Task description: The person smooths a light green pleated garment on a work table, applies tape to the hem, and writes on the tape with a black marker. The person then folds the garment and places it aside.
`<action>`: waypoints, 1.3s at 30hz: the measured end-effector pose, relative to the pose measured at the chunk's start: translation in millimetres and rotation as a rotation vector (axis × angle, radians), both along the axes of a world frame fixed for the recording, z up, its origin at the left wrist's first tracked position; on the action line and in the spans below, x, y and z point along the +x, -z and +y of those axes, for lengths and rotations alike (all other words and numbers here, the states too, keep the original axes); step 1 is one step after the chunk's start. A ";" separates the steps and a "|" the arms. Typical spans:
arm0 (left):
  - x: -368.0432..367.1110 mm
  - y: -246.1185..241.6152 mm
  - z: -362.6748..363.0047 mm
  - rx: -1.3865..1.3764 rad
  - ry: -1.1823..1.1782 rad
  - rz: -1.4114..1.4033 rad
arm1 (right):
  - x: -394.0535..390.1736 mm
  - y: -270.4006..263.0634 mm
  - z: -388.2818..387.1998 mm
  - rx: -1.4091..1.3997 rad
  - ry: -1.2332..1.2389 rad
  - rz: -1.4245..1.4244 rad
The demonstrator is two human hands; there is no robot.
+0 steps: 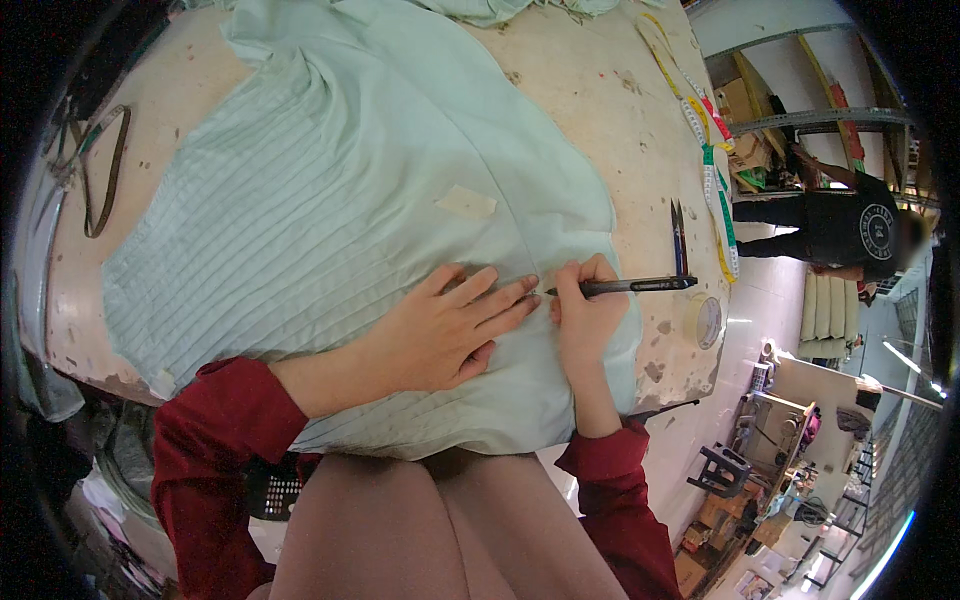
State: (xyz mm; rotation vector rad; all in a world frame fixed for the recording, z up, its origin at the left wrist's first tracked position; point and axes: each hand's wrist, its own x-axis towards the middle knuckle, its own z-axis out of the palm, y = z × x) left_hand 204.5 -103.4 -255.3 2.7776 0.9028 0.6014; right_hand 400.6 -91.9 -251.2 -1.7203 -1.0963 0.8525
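A pale mint-green garment piece with rows of narrow pleats on its left side lies spread over the worktable. My left hand presses flat on the fabric, fingers apart and pointing right, beside a long seam. In my right hand is a black pen, its tip pointing left at the cloth near the left fingertips. Whether the tip touches the fabric is too small to tell. A piece of cream masking tape sits on the garment above the left hand.
At the table's right side lie a roll of tape, dark pointed scissors or snips and a colored measuring tape. A dark strap rests at the left. Beyond the right edge, a person stands by shelving; a stool is nearer.
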 end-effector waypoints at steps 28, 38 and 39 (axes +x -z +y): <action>4.8 -0.7 7.0 -0.059 0.021 0.065 | 2.5 7.5 0.8 0.050 -0.043 -0.231; 5.0 -0.1 7.3 -0.059 0.027 0.037 | 2.3 6.5 2.6 0.050 -0.052 -0.305; 5.1 0.1 7.3 -0.060 0.025 0.034 | 2.2 6.2 2.9 0.054 -0.066 -0.336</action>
